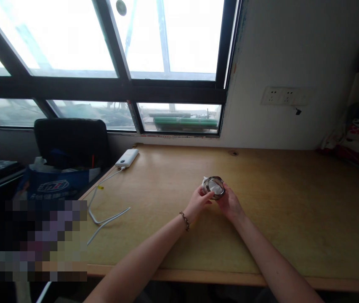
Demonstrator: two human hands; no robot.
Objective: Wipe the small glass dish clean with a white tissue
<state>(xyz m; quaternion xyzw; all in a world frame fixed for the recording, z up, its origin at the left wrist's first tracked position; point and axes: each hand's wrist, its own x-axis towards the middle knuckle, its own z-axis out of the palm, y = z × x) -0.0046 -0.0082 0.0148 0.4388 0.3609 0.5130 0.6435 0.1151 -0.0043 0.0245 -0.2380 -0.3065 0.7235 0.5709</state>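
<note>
We have both hands closed on the shiny round metal vessel (pixel 220 179), left hand (pixel 196 204) on one side and right hand (pixel 231 205) on the other, over the wooden table (pixel 293 210). Its round face tips toward us, so the white tissue-like wad (pixel 215 189) could slip out if the tilt grows. The polished rim may slide should either grip loosen (we cannot tell whether it touches the wood). The white cable (pixel 107 220) lies well apart, so snagging seems unlikely.
</note>
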